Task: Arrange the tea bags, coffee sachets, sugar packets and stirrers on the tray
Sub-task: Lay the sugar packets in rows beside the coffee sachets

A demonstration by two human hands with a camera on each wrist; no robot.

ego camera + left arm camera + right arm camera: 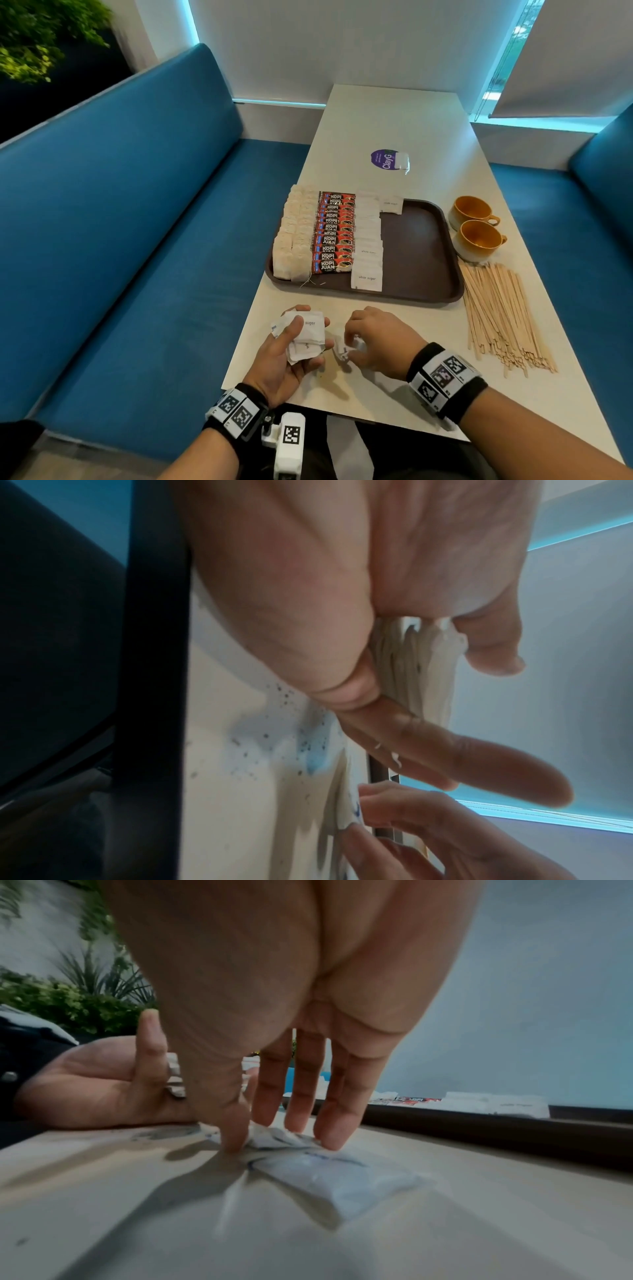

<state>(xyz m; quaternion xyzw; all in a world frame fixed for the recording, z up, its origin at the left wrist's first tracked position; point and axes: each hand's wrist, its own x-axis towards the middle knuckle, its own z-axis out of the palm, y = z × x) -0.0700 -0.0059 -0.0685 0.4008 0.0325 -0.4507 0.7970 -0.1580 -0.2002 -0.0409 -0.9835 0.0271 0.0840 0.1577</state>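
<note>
Now, low in the frame, the right hand [371, 337] is pinching a loose sugar packet [335, 1180] under its fingertips [330, 1139] while the left hand [284, 363] is clutching a bunch [306, 337].

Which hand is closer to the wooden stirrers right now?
Right. The right hand, pinching a loose packet, is next to the stirrers without touching; the left hand, gripping sugar packets, is beyond it, farther off.

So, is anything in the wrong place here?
Yes. One tea bag lies alone on the purple sticker, past the tray and far from the other tea bags. The stirrers are a loose heap on the table, not on the tray.
</note>
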